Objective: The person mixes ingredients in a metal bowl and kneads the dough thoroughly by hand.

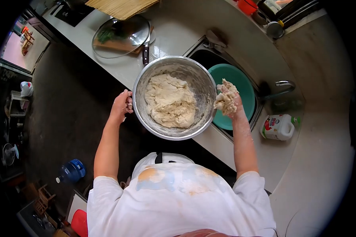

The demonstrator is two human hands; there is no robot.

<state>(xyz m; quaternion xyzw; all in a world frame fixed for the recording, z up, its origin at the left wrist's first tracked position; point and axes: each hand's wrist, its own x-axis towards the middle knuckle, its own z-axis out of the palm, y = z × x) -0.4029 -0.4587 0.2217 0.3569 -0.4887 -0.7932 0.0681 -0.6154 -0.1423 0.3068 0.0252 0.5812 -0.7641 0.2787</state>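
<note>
A large steel mixing bowl (174,136) holds a rough, pale mass of dough (171,101), and flour paste smears its inner wall. Curled at the bowl's left edge, my left hand (122,106) grips it, with flour on the fingers. My right hand (234,103) is against the right rim, thickly caked in sticky dough. That coating hides the fingers, so I cannot tell how they are closed. Below the right hand, a green plastic basin (247,85) sits in the sink (196,50).
On the counter (174,23) lie a glass lid (122,37) over a board with greens, and a dark-handled knife (146,53). Right of the sink are a faucet (284,83) and a white jug (278,127). A blue water bottle (72,170) lies on the floor.
</note>
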